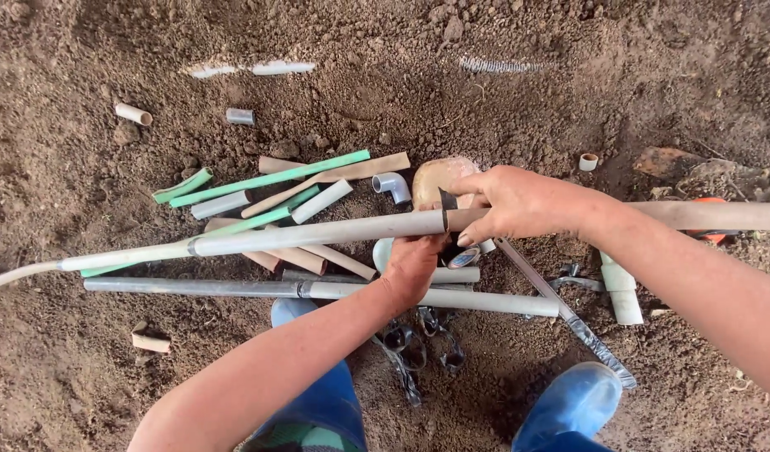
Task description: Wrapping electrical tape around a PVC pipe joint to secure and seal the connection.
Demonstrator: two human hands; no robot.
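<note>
Hands grip a long pipe (318, 232) held level above soil (569, 75): right hand (519, 203) closed around it at a black tape band (444, 209), left hand (414, 264) apparently clasping from beneath. Pipe offcuts (268, 180) lie below.

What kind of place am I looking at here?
Most likely an outdoor dig or garden plot where pipework is being done. The ground is bare loose soil, cut pipe pieces lie scattered on it, and both hands hold a long pipe above the pile.
</note>
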